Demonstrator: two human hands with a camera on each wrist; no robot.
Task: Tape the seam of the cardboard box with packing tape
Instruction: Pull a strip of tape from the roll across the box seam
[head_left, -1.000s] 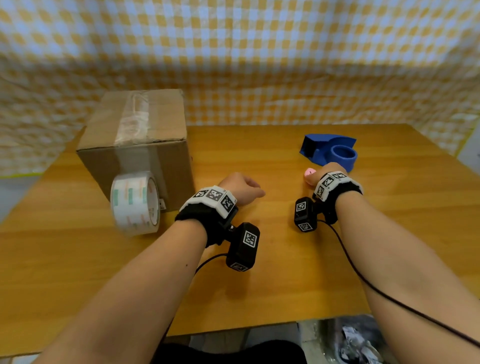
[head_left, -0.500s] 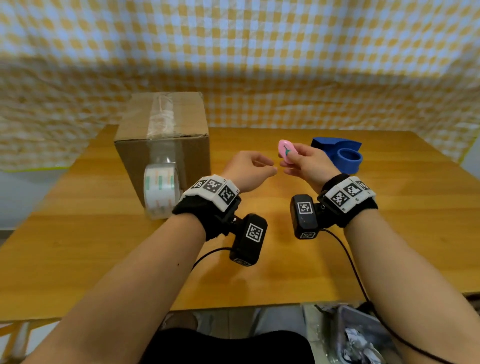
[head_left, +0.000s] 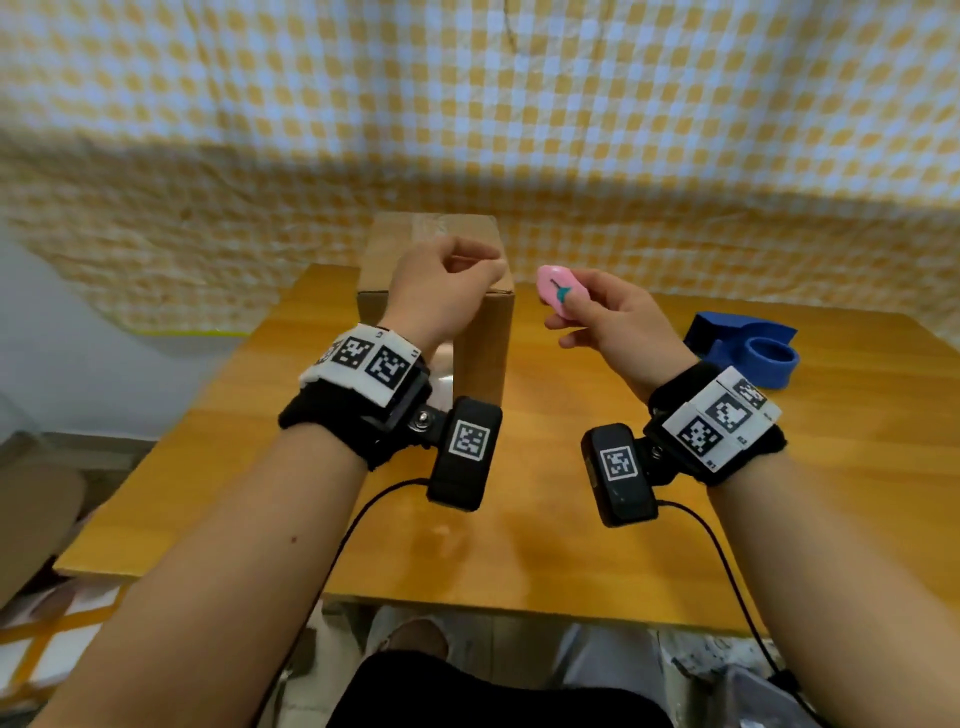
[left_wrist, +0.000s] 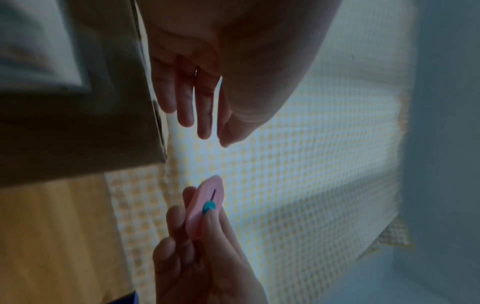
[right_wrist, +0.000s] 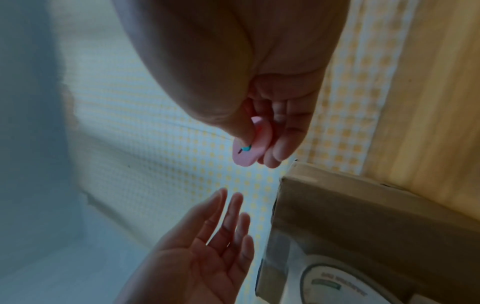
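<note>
The cardboard box (head_left: 436, 270) stands upright at the far left of the wooden worktop (head_left: 571, 545), one box, with clear tape already laid along its top seam. One roll of packing tape (right_wrist: 345, 283) sits against the box's near face. One blue tape dispenser (head_left: 748, 348) lies well apart at the right. Since a second ago you have raised both hands from the worktop to box height. Your left hand (head_left: 441, 291) hangs empty with fingers loosely relaxed. Your right hand (head_left: 608, 322) pinches one small pink cutter (head_left: 558, 288), thumb on its teal slider. That suggests you are about to cut the tape.
</note>
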